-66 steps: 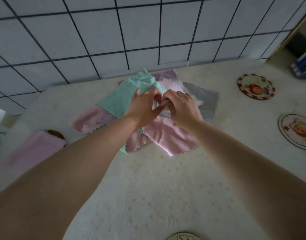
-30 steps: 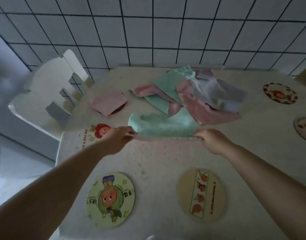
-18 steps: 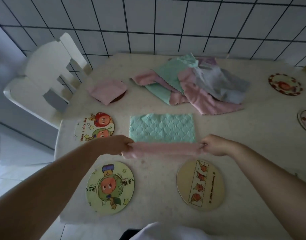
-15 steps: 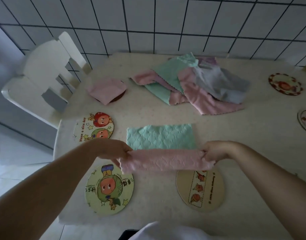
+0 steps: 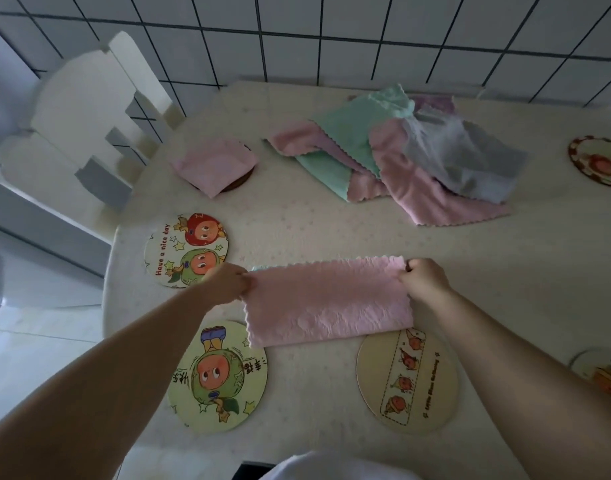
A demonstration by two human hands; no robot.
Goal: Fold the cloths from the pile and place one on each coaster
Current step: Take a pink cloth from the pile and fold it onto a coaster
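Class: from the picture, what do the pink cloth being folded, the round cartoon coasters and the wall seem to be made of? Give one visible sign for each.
Pink cloth: probably soft microfibre, matte; embossed texture, zigzag-cut edge, drapes limply.
Cartoon coasters: stiff flat discs with printed faces; possibly coated board or wood, unclear.
Wall: glazed-looking white tiles with dark grout lines.

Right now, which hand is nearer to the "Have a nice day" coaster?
Left. The left hand overlaps the coaster's near edge, pinching the pink cloth. The right hand pinches the cloth's other end, far to the coaster's right.
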